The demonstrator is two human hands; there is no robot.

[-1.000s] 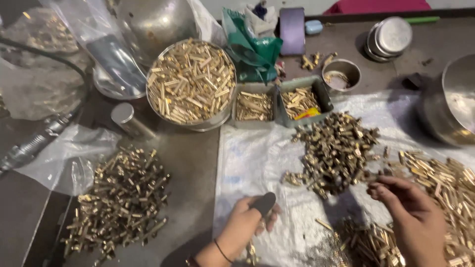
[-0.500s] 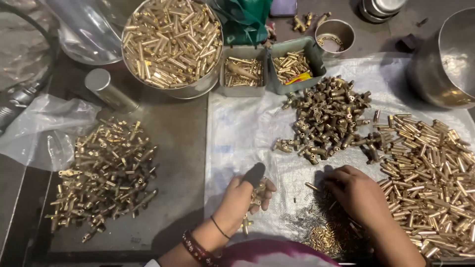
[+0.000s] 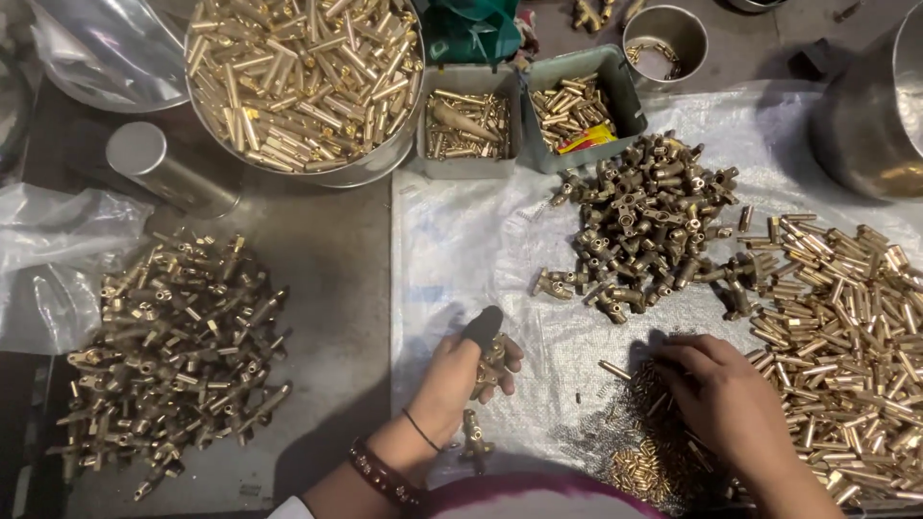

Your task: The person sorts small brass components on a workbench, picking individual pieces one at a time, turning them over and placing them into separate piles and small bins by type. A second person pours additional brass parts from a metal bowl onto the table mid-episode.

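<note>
Below, I watch the left hand (image 3: 460, 370) curl its fingers around a brass fitting (image 3: 490, 358) while the right hand (image 3: 723, 396), fingers bent, picks among small brass pins (image 3: 646, 452), each sort kept in its own heap

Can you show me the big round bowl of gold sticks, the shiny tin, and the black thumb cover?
Big round steel bowl of brass pins (image 3: 370, 171), head view, front rim.
Shiny silver cylindrical tin (image 3: 137, 148), head view, lid.
Black thumb cover (image 3: 483, 327), head view, tip.

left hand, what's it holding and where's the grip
The left hand holds a small brass fitting between its fingers and black-capped thumb, gripped about its middle. The right hand rests on a pile of small brass pins; any hold there is hidden.
</note>
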